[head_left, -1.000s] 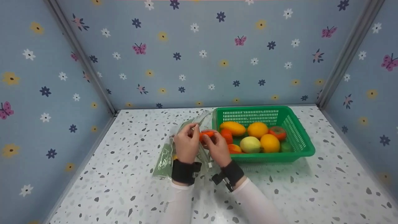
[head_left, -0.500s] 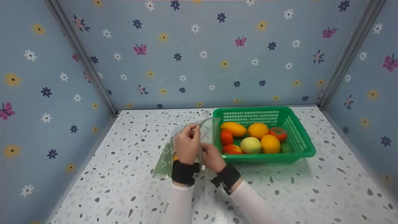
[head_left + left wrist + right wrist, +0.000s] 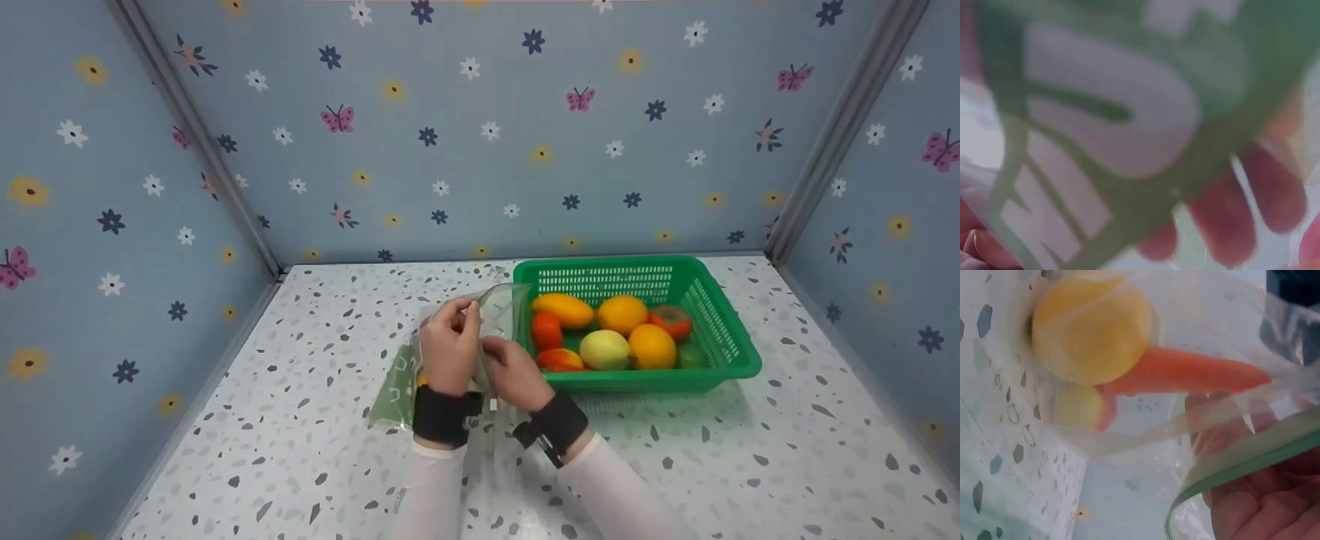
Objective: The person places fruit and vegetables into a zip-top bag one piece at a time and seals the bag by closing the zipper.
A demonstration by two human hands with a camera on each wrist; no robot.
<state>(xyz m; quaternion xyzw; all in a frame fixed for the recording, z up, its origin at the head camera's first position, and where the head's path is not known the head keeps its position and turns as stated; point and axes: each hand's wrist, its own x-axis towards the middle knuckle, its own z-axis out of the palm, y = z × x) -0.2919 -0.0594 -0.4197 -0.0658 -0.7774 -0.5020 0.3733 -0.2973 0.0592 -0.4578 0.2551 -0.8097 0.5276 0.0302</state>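
Note:
A clear zip bag with a green printed panel (image 3: 390, 397) stands on the table to the left of the basket. My left hand (image 3: 450, 352) pinches the bag's upper edge between thumb and fingers. At the bag's mouth, the fingers of my right hand (image 3: 514, 375) are curled at the zip edge and grip it. Through the film in the right wrist view I see an orange (image 3: 1092, 329), a carrot (image 3: 1185, 371) and a yellow-and-red fruit (image 3: 1084, 406). White lettering on the bag (image 3: 1112, 107) fills the left wrist view, partly covering fingers (image 3: 1224, 225).
A green basket (image 3: 660, 381) beside the bag holds a mango-like yellow fruit (image 3: 562, 310), oranges (image 3: 622, 315), a pale yellow-green fruit (image 3: 605, 350), a persimmon (image 3: 670, 323) and other produce. Flower-patterned panels (image 3: 480, 150) enclose the speckled table (image 3: 300, 480) at back and sides.
One second ago my right hand held the carrot at the bag's mouth; now it is inside the bag and that hand is at the zip edge. My left hand has stayed in place.

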